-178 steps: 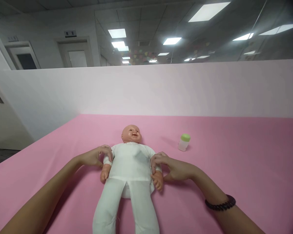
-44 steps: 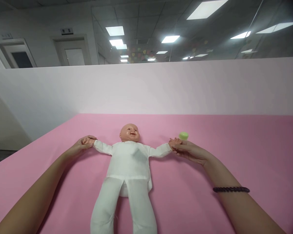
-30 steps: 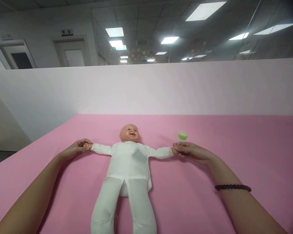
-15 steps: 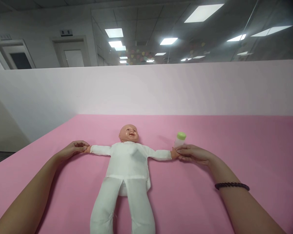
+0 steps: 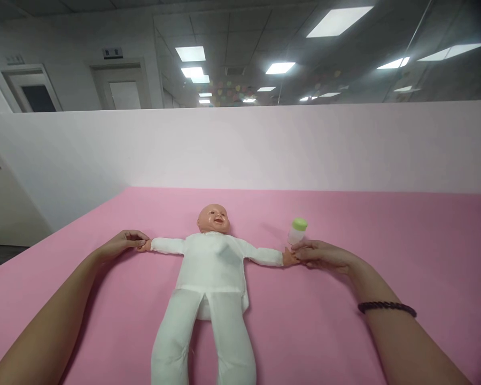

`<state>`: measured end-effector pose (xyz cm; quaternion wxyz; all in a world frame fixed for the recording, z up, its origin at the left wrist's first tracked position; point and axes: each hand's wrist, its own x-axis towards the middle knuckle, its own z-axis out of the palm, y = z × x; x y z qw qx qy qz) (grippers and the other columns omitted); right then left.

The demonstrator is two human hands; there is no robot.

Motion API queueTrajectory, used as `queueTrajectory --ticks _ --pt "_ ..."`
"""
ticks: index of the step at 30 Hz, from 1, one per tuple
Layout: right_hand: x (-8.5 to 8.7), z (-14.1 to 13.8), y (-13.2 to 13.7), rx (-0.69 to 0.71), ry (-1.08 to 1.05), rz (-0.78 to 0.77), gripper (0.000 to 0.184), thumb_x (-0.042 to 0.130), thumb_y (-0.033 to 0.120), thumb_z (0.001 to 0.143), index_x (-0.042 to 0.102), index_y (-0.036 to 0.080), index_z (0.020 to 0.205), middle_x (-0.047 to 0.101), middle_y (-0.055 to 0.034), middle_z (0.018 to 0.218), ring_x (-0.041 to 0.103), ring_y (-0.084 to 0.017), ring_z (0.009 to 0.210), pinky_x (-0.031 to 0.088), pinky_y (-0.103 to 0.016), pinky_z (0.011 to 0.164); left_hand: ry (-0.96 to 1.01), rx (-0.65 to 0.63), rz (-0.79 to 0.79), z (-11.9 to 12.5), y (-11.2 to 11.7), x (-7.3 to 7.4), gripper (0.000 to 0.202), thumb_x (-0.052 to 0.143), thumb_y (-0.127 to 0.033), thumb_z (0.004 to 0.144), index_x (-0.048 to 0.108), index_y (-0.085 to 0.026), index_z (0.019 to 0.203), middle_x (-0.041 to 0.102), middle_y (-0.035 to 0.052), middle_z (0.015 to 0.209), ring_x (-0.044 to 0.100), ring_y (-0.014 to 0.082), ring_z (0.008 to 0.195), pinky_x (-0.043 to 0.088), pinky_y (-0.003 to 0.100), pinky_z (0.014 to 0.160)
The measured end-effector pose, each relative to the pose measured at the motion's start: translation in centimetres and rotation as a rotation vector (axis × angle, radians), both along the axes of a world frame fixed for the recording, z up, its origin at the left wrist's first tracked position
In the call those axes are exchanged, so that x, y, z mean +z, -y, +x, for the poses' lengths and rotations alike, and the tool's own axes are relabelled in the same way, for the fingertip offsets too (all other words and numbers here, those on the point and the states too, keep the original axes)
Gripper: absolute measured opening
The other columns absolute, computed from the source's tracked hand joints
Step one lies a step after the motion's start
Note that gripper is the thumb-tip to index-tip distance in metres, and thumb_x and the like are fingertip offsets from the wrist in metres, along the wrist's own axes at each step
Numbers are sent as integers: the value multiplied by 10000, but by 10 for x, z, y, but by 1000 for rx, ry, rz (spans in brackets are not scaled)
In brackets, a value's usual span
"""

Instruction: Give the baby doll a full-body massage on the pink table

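A baby doll (image 5: 212,262) in a white cloth body lies face up, its head away from me and both arms stretched out sideways. My left hand (image 5: 124,243) pinches the doll's small hand at the left. On the other side, my right hand (image 5: 323,254) has its fingers closed on the doll's other hand. Just behind my right fingers is a small bottle (image 5: 297,232) with a green cap and a pale, see-through body; its lower part is partly hidden by that hand. The doll's feet are out of view.
The doll lies on a pink surface (image 5: 324,321) that reaches to a white low wall (image 5: 264,147) at the back. Doors and ceiling lights show beyond it. A dark braided band (image 5: 387,307) circles my right wrist.
The view has shifted slightly. My right hand and the doll's arm in it have moved a little outward to the right; my left hand keeps its pinch.
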<state>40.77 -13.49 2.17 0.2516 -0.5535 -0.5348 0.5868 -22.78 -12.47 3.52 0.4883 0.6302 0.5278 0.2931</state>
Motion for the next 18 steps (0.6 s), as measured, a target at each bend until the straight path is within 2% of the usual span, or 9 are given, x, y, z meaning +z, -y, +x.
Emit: queueTrajectory --ticks 3,6,9,11,13,15,16,18 --pt "8 -6 3 56 140 26 609 856 405 659 647 211 1197 650 -95 1130 617 -192 910 498 -234 661 -43 -3 26 3 -1 -1 347 720 -475 780 708 -193 982 728 70 989 665 237 899 532 328 803" --pt "16 -18 6 115 315 62 707 859 364 602 622 250 1258 618 -86 1203 598 -223 975 489 -256 698 -199 15 116 8 -6 -1 376 653 -516 778 694 -180 942 721 66 921 655 237 860 518 324 780" --pt "20 -29 8 179 439 114 619 839 356 585 662 249 1169 629 -64 1123 575 -231 980 472 -270 744 -552 101 252 21 -6 11 359 549 -494 801 698 -178 887 721 77 893 654 255 856 497 328 767" --pt "21 -32 9 216 469 135 513 818 368 601 676 236 1076 626 -52 1048 560 -223 948 456 -274 748 -831 183 381 36 7 29 337 535 -458 805 711 -188 902 723 93 1031 651 287 947 486 338 776" --pt "21 -33 9 252 471 147 426 799 372 618 672 227 999 616 -41 987 542 -209 904 441 -276 742 -942 297 538 56 37 48 368 497 -456 846 702 -203 1018 705 91 1151 643 304 1021 494 346 780" --pt "20 -31 9 275 465 151 371 788 374 628 670 224 946 611 -36 946 532 -203 874 433 -279 737 -881 388 672 81 86 58 397 474 -509 895 672 -242 1112 690 66 1209 641 291 1059 518 342 795" --pt "20 -30 8 280 459 155 357 790 377 627 671 224 926 612 -37 933 532 -206 869 434 -282 736 -810 408 743 95 114 57 396 486 -524 901 660 -262 1141 691 57 1212 644 278 1066 535 331 796" --pt "20 -27 7 281 447 160 347 799 385 619 672 225 899 617 -41 921 537 -217 872 437 -288 734 -638 423 886 121 173 38 355 529 -517 891 666 -287 1124 712 56 1158 665 260 1033 567 312 782"
